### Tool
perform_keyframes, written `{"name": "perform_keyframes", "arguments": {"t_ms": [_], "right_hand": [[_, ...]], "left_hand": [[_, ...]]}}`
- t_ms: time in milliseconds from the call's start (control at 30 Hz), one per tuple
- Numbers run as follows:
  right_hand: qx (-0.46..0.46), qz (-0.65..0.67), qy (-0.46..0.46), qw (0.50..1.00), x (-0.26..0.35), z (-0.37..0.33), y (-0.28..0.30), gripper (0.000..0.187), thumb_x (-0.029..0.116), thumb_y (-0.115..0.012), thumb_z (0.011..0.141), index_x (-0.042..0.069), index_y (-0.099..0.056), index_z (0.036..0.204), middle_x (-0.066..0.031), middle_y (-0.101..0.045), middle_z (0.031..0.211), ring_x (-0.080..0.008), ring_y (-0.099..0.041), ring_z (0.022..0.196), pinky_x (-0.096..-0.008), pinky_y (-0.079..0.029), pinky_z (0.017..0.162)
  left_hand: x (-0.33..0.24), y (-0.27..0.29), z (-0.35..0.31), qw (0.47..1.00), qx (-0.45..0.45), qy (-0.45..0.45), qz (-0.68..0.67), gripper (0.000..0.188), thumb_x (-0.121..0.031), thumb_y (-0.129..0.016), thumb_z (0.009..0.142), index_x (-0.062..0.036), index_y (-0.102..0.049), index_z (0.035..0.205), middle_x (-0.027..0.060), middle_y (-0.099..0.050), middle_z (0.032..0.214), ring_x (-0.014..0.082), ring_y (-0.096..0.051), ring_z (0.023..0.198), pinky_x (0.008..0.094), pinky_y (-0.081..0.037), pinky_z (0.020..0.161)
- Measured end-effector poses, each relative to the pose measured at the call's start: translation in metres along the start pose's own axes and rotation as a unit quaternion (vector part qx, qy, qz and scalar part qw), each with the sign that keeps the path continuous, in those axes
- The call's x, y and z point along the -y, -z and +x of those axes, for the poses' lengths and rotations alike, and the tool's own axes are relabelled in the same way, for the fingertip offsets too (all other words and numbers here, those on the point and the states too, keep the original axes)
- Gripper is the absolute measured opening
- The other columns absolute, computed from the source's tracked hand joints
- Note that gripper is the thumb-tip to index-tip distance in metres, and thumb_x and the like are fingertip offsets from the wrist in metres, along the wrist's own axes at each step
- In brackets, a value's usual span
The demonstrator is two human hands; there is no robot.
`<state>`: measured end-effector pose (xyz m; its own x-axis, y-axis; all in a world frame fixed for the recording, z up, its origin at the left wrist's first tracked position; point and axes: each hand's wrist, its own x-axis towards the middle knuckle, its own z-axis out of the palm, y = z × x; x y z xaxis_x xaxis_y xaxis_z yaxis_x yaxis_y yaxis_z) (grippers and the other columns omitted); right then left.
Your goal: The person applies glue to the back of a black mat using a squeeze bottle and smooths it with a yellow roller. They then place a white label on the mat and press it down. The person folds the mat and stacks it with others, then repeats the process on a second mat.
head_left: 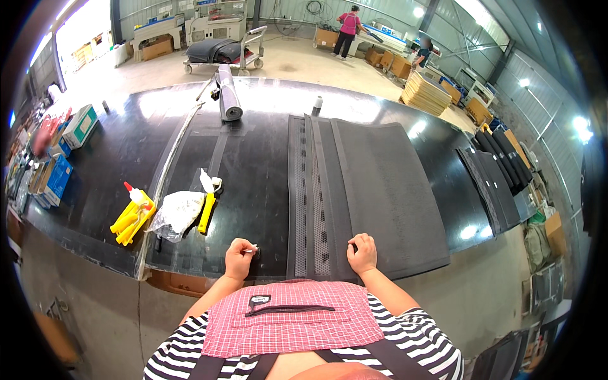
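Observation:
My left hand (pixel 238 258) is closed, pinching a small white piece (pixel 253 248) between thumb and fingers. It hovers at the front edge of the black table, left of the layered sheets. What the white piece is, I cannot make out. My right hand (pixel 362 252) has its fingers curled together at the left edge of a wide dark grey sheet (pixel 396 183), near its front end. Beside that edge run long dark strips, among them a perforated strip (pixel 320 234), parallel and pointing away from me. My right fingertips are partly hidden against the sheet.
Left on the table (pixel 253 164) lie a yellow-handled roller (pixel 206 212), a plastic bag (pixel 179 212) and a glue bottle (pixel 137 194) in a yellow holder. Farther back are a rolled sheet (pixel 229 95) and a small bottle (pixel 317 105). Dark pieces (pixel 491 183) lie right. A person (pixel 348 31) stands far off.

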<state>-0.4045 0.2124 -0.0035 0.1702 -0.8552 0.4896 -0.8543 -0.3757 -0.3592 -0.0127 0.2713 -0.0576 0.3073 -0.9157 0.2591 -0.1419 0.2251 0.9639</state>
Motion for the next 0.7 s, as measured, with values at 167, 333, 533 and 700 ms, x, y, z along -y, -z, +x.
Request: {"name": "perform_keyframes", "arguments": {"t_ms": [167, 333, 533, 700], "right_hand": [[-0.002, -0.003, -0.009, 1.0, -0.001, -0.003, 0.003, 0.012, 0.007, -0.07, 0.077, 0.01, -0.064, 0.086, -0.0082, -0.062, 0.098, -0.0324, -0.06, 0.096, -0.0429, -0.05, 0.087], [-0.008, -0.005, -0.004, 1.0, 0.0, -0.002, 0.001, 0.012, 0.008, -0.071, 0.076, 0.012, -0.065, 0.085, -0.0071, -0.063, 0.099, -0.0324, -0.06, 0.095, -0.044, -0.051, 0.085], [-0.014, 0.003, 0.005, 1.0, -0.002, -0.001, 0.0, 0.012, 0.008, -0.071, 0.076, 0.012, -0.065, 0.086, -0.0081, -0.063, 0.098, -0.0331, -0.06, 0.094, -0.0442, -0.051, 0.085], [-0.015, -0.008, 0.013, 1.0, -0.006, -0.002, -0.003, 0.011, 0.008, -0.07, 0.077, 0.011, -0.065, 0.086, -0.0083, -0.063, 0.097, -0.0331, -0.059, 0.095, -0.0443, -0.049, 0.084]], "left_hand": [[-0.016, -0.002, -0.004, 0.998, 0.013, 0.041, 0.037, 0.018, 0.006, -0.071, 0.088, -0.0055, -0.057, 0.089, 0.0016, -0.061, 0.081, 0.0106, -0.061, 0.076, 0.0253, -0.051, 0.071], [0.006, -0.003, -0.005, 0.999, -0.01, 0.042, -0.018, 0.02, 0.003, -0.074, 0.088, -0.0064, -0.057, 0.088, -0.0003, -0.059, 0.077, 0.0088, -0.055, 0.07, 0.0252, -0.047, 0.066], [-0.001, -0.003, -0.006, 1.0, -0.025, -0.006, 0.011, 0.019, 0.001, -0.074, 0.088, -0.006, -0.057, 0.086, 0.0016, -0.058, 0.078, 0.0107, -0.053, 0.069, 0.0269, -0.046, 0.065], [-0.015, -0.007, -0.002, 0.996, -0.019, -0.038, 0.08, 0.016, -0.001, -0.074, 0.087, -0.0053, -0.058, 0.088, 0.0048, -0.059, 0.08, 0.0152, -0.055, 0.073, 0.0288, -0.047, 0.068]]}}
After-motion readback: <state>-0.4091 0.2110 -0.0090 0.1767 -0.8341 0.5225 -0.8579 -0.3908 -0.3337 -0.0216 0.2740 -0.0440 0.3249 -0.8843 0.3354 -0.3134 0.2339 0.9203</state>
